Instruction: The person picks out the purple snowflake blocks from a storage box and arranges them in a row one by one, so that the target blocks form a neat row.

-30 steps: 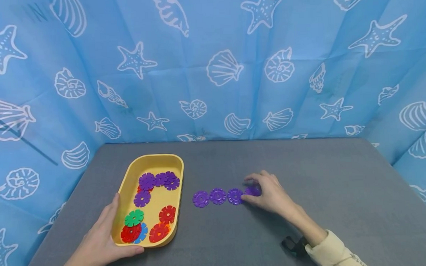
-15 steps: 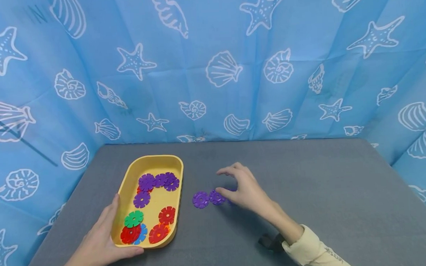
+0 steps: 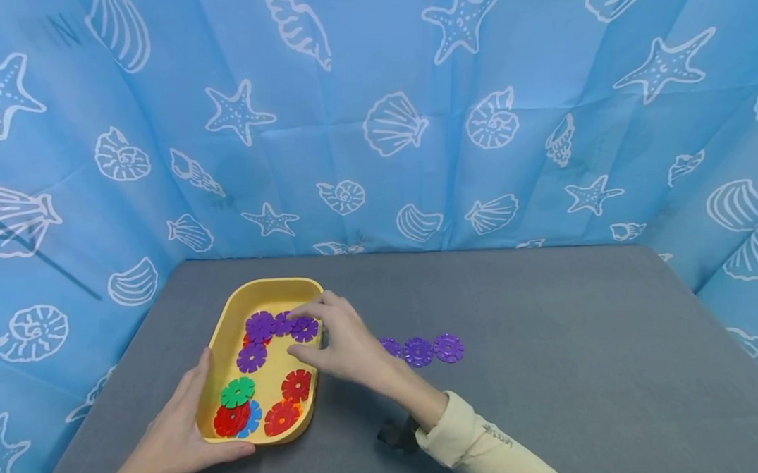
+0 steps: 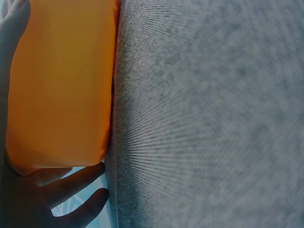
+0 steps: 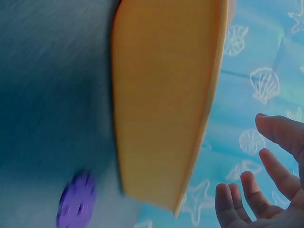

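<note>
My left hand [image 3: 178,432] grips the near left corner of a yellow tray [image 3: 318,387], thumb along the front and fingers on the left side. In the left wrist view its fingers spread past the tray's corner [image 4: 61,95]. Over the tray's right rim hovers my right hand [image 3: 348,344], thumb and forefinger apart with nothing between them. Under its fingertips lie overlapping purple snowflake discs [image 3: 305,329] inside the tray. Elsewhere in the tray are another purple disc [image 3: 251,357], a green disc [image 3: 237,392], a blue disc [image 3: 252,418] and red discs [image 3: 296,385].
Right of the tray, a row of purple discs [image 3: 418,352] lies flat on the grey cloth-covered table [image 3: 550,370]; my right hand and wrist hide its left end. A blue curtain [image 3: 414,157] with shell prints stands behind the table and along its sides.
My right hand has left the right end of the purple row and moved left, over the row, to the tray. The rightmost disc now lies uncovered. My left hand keeps its place.
</note>
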### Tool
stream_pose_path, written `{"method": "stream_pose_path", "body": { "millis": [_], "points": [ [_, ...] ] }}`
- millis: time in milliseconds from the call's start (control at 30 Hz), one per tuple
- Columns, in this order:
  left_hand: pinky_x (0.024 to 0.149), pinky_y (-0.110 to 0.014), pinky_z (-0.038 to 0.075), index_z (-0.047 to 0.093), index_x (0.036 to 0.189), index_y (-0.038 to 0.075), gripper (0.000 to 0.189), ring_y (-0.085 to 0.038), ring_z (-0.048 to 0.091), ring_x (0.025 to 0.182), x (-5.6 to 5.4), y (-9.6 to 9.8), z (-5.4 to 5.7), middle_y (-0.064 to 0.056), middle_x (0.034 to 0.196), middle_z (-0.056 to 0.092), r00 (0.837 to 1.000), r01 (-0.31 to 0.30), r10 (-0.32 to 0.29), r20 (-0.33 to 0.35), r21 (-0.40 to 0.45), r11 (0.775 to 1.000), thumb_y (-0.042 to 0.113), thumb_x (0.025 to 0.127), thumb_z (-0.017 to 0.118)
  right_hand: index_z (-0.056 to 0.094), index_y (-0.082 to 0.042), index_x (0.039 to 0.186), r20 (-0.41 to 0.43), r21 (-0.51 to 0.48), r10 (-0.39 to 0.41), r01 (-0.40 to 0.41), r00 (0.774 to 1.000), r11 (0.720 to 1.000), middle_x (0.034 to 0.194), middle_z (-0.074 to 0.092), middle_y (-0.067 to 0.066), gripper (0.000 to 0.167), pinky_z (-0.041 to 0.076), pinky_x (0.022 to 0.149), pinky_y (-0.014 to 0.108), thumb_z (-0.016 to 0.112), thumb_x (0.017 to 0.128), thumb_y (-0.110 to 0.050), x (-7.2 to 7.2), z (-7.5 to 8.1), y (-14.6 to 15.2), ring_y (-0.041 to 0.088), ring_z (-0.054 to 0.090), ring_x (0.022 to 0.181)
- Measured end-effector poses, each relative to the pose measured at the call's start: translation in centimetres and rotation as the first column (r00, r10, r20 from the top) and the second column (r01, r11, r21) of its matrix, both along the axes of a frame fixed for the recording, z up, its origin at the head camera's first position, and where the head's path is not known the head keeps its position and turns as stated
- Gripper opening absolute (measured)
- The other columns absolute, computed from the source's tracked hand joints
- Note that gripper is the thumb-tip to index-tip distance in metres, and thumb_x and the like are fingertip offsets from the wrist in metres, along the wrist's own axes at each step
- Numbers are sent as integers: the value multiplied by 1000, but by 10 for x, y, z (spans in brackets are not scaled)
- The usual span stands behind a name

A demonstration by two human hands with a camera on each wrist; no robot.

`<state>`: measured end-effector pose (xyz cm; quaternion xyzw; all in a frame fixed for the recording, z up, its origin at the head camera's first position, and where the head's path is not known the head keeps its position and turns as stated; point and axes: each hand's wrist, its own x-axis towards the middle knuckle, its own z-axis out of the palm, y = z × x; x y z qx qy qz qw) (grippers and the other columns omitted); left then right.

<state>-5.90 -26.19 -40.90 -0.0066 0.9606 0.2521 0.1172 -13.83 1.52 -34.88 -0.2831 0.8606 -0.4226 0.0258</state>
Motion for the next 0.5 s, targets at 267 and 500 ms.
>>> {"method": "stream_pose_path", "body": {
  "millis": [267, 500],
  "points": [
    [74, -34, 59, -12, 164, 18, 146, -28, 53, 116, 1, 0, -1, -19, 149, 35, 999, 15, -14, -40, 7, 1000, 68, 67, 84, 70, -20, 129, -16, -2, 69, -69, 997, 998, 119, 63, -3, 41, 46, 83, 11, 80, 90, -26, 1, -7, -50, 3, 53, 107],
    [76, -39, 61, -9, 165, 13, 144, -30, 53, 118, 2, 0, -4, -20, 148, 36, 997, 27, -26, -75, 5, 1000, 66, 68, 85, 70, -19, 127, -18, 21, 61, -61, 998, 998, 123, 66, -3, 38, 45, 85, 10, 79, 90, -24, 2, -24, -87, 4, 56, 110]
  ]
}}
